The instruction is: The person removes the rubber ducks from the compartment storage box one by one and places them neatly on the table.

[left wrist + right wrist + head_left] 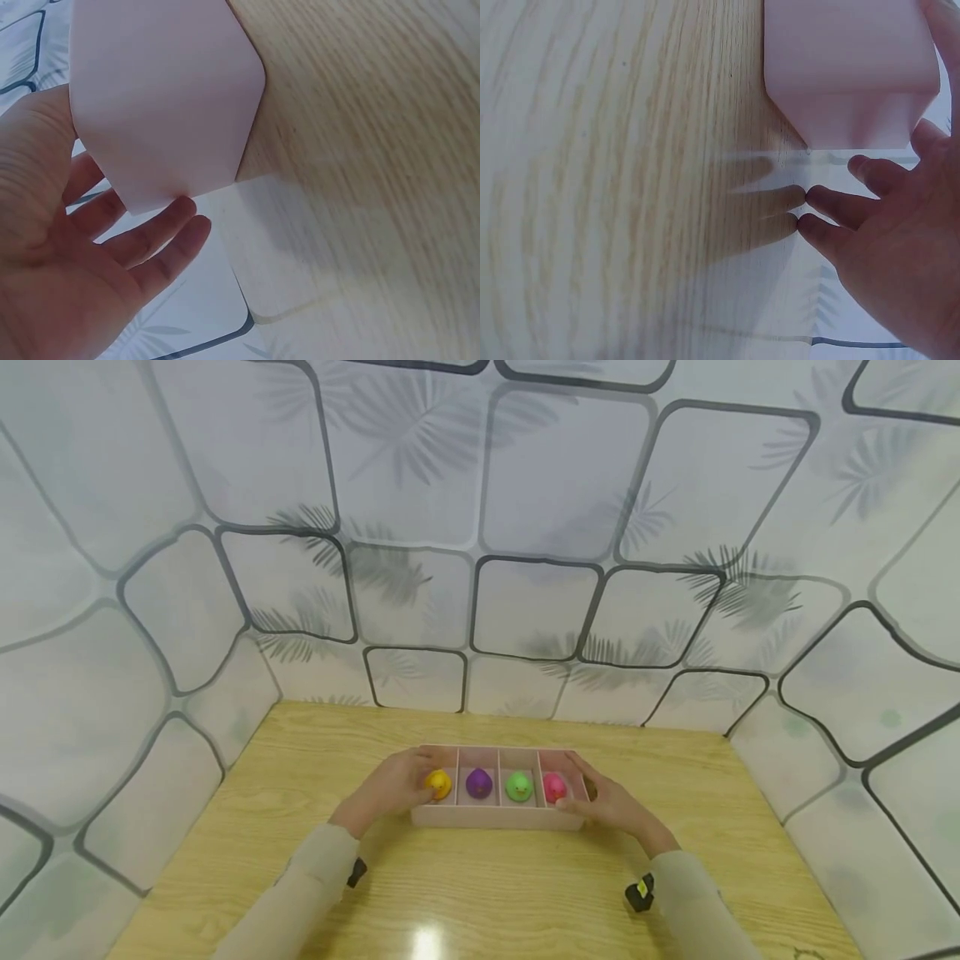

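Note:
A pale pink box [495, 817] with dividers stands on the wooden table, its long side toward me. Each of its compartments holds one small duck: a yellow duck [438, 784] at the left end, then a purple duck [479, 783], a green duck [519, 787] and a pink duck [555, 788] at the right end. My left hand [390, 787] grips the box's left end, thumb over the rim by the yellow duck. At the opposite end, my right hand [611, 802] holds the box between thumb and forefinger; its other fingers spread beside the end wall, tips close over the tabletop.
The light wood table [465, 885] runs back to a wall [536, 610] covered with outlined blocks and leaf prints. Similar patterned panels rise along the left and right sides. A black wrist camera [640, 893] sits at the right cuff.

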The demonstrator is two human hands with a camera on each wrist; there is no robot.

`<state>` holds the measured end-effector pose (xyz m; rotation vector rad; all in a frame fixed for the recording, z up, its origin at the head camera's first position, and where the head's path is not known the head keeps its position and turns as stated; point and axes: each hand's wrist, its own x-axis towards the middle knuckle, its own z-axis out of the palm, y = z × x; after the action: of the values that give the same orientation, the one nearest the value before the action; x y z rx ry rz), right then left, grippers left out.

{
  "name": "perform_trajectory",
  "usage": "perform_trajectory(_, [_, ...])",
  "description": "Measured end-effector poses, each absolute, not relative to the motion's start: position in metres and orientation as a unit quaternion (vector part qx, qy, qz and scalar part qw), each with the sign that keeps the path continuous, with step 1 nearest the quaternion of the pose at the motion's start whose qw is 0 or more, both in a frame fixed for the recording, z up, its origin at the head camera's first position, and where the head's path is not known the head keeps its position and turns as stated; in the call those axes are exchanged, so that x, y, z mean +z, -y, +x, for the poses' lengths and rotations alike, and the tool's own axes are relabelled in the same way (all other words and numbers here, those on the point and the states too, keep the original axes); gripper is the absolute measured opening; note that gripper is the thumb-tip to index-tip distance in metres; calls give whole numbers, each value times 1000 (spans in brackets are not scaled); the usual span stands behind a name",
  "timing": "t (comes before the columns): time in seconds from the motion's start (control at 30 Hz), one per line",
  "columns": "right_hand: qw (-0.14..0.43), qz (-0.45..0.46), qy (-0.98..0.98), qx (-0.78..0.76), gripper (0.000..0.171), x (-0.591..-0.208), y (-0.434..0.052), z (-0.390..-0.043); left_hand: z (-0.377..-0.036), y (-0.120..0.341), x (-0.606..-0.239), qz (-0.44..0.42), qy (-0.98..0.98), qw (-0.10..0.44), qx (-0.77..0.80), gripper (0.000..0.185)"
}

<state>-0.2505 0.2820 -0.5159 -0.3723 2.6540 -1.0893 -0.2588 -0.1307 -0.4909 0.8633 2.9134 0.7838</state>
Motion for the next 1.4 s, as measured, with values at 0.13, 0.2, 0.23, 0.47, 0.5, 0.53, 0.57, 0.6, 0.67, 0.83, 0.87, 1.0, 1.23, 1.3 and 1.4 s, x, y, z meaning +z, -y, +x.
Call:
perform_trajectory(0.13, [125, -128, -907, -381, 103, -515, -282, -250, -260, 129, -488, 273, -931, 21, 242, 37])
perform_trajectory(0.2, [125, -126, -909, -378, 104, -514, -281, -249, -260, 129, -487, 277, -930, 26, 240, 36])
perform_trajectory(0.23, [124, -125, -909, -377, 104, -514, -281, -249, -260, 129, -487, 281, -929, 27, 239, 37])
perform_trajectory(0.47, [123, -130, -909, -377, 103, -513, -280, -247, -263, 128, -488, 310, -923, 22, 226, 43])
perform_trajectory(0.5, [123, -130, -908, -379, 103, -513, -280, -247, -263, 128, -489, 309, -924, 24, 225, 44])
perform_trajectory(0.53, [123, -130, -908, -378, 102, -512, -280, -247, -264, 127, -489, 307, -924, 29, 227, 45])
perform_trajectory(0.57, [122, -132, -908, -377, 102, -512, -279, -247, -264, 127, -489, 304, -924, 32, 229, 45])
perform_trajectory(0.6, [123, -132, -908, -377, 101, -511, -279, -247, -265, 126, -489, 301, -924, 35, 233, 46])
perform_trajectory(0.67, [125, -130, -908, -378, 100, -510, -279, -247, -266, 126, -490, 295, -925, 41, 237, 46])
perform_trajectory(0.83, [128, -128, -906, -382, 100, -511, -279, -247, -267, 123, -489, 278, -929, 48, 240, 40])
perform_trajectory(0.87, [129, -128, -906, -382, 100, -511, -279, -247, -267, 122, -489, 275, -930, 49, 238, 36])
perform_trajectory(1.0, [126, -127, -911, -371, 102, -513, -280, -247, -268, 120, -487, 261, -936, 53, 229, 22])
perform_trajectory(1.23, [131, -123, -913, -367, 102, -512, -279, -247, -266, 117, -483, 236, -943, 68, 226, 18])
perform_trajectory(1.3, [131, -120, -912, -369, 103, -512, -279, -247, -266, 117, -483, 232, -943, 71, 227, 18])
perform_trajectory(1.4, [133, -120, -911, -371, 103, -512, -279, -247, -265, 118, -483, 229, -943, 72, 229, 18])
